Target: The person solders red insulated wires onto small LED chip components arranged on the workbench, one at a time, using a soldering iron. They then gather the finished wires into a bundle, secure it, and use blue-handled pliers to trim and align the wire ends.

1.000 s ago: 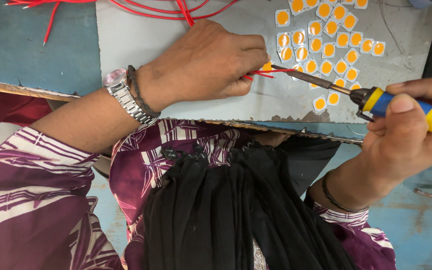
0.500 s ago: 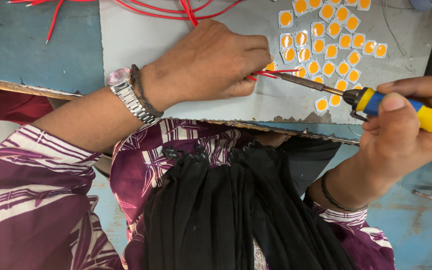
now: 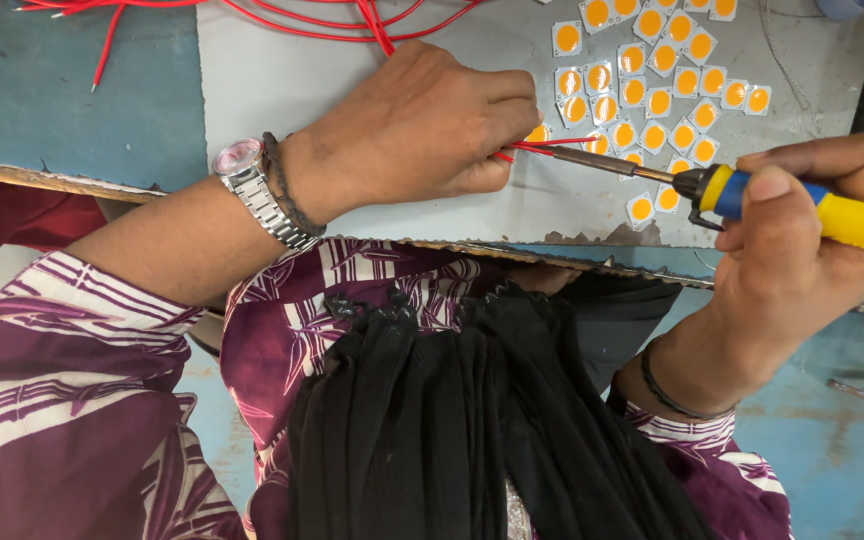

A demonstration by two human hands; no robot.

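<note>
While the left hand (image 3: 422, 125) lies knuckles-up on the grey board (image 3: 282, 80), its fingers are curled shut, pinching a thin red wire (image 3: 542, 146) at the fingertips. Wire end sticks out toward the soldering iron (image 3: 752, 190); the pinch itself is hidden under the fingers, and so is whatever lies beneath them.

Right hand (image 3: 802, 240) is wrapped closed around the iron's yellow-and-blue handle, thumb on top near the blue collar. The metal tip runs from the handle toward the left fingertips and meets the red wire just beside them. Cannot tell whether the tip touches a chip or only the wire.

Small square chips with orange centres (image 3: 652, 80) are scattered on the board on the far side of the iron's shaft, a few just beside it, two more near the blue collar. Loose red wires (image 3: 282, 15) loop along the board's far edge, well apart from the iron.

Silver wristwatch (image 3: 252, 190) and a dark band sit on the left wrist, at the board's near edge.
</note>
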